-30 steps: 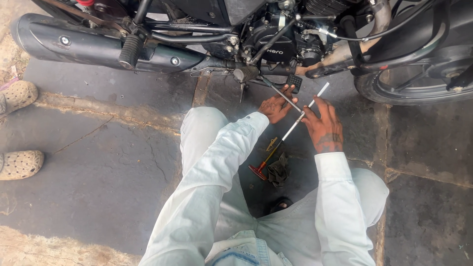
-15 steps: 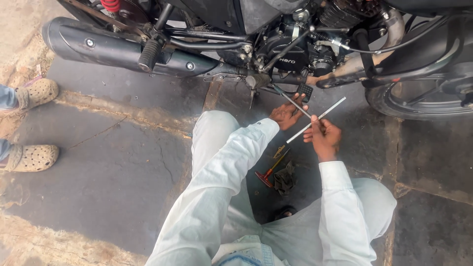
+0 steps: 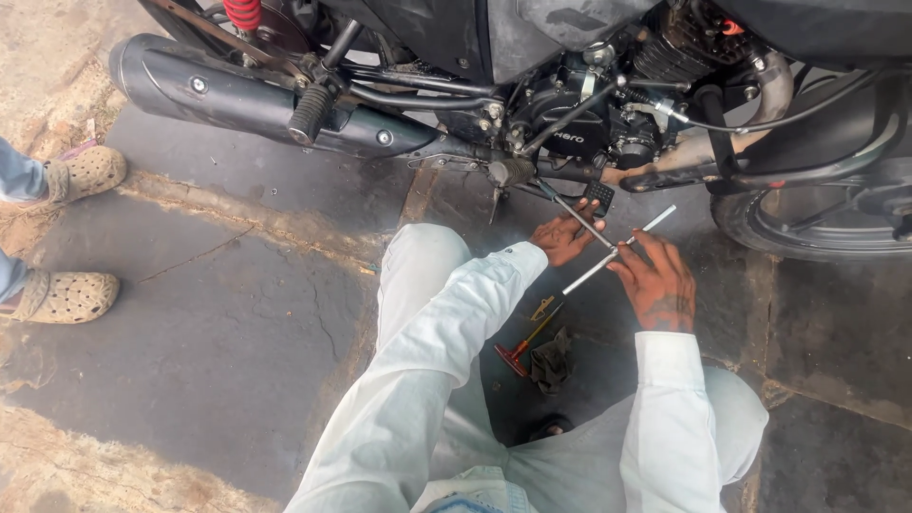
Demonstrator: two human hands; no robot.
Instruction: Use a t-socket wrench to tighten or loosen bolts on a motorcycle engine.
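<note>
Your left hand [image 3: 565, 237] and right hand [image 3: 655, 285] each close their fingers on the T-wrench [image 3: 608, 255], held under the motorcycle [image 3: 570, 123] engine; a screwdriver [image 3: 525, 342] lies on the floor [image 3: 218, 313] below.

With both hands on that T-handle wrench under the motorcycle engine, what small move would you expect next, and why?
Probably a turn of the crossbar. The left hand steadies the T-handle wrench along its shaft, whose far end sits at the motorcycle engine underside, and the right hand grips the silver crossbar, so the tool looks seated and ready to rotate.
</note>
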